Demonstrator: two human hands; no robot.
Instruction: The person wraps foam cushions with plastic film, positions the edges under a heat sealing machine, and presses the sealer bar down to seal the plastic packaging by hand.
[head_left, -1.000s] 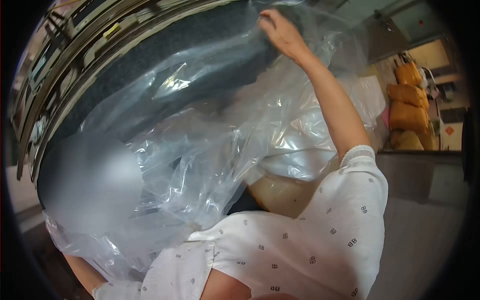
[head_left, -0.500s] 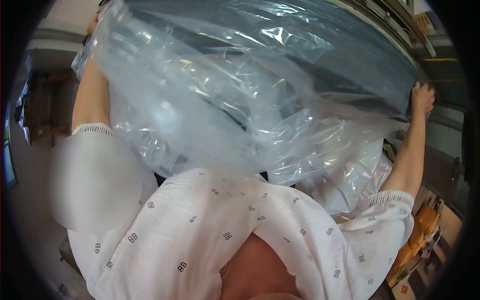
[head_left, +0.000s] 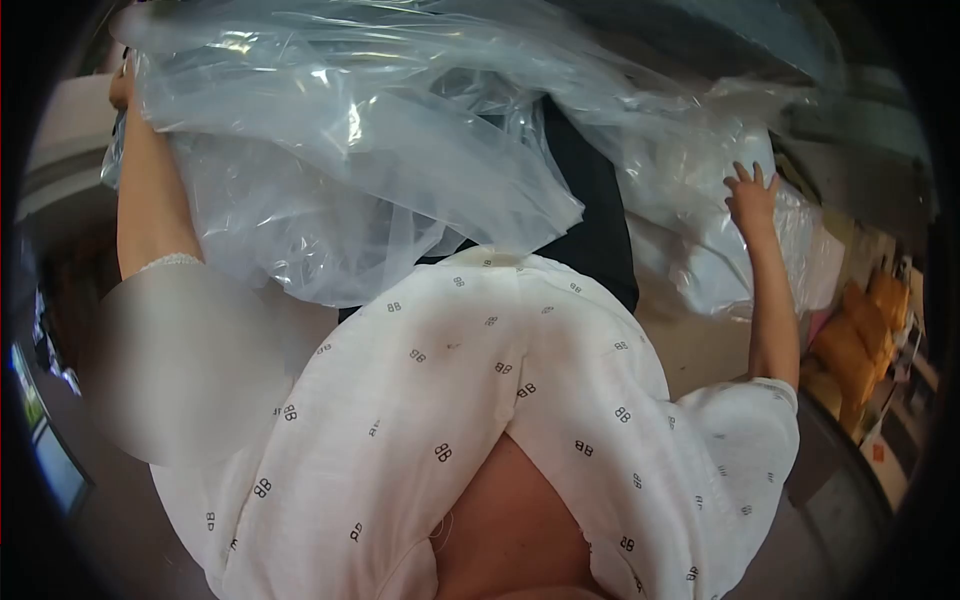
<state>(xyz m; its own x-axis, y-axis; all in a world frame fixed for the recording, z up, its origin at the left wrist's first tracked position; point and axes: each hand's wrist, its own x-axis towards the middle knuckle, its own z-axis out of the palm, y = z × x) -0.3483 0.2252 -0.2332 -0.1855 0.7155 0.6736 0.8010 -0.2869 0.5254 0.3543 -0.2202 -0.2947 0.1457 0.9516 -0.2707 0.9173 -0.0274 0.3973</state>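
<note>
A large clear plastic sheet point(head_left: 350, 190) spreads in loose folds before me, its near corner hanging close to my shirt. At the upper left, my left hand point(head_left: 121, 90) is closed on the sheet's bunched edge, its fingers partly hidden. My right hand point(head_left: 753, 197) is open with fingers spread, in front of a white plastic-wrapped bundle point(head_left: 715, 255); whether it touches the bundle I cannot tell. A dark, wide item point(head_left: 690, 35) lies under the plastic at the top, blurred.
My dark-trousered leg point(head_left: 590, 200) shows between the sheet and the bundle. Orange-yellow items point(head_left: 865, 335) stand at the right by a shelf-like structure. Pale floor point(head_left: 690, 350) shows below the bundle.
My right hand has let go of the dark item's right edge and come down and inward, its fingers opening. My left hand has shifted left and slightly down. The plastic has slumped, uncovering my leg.
</note>
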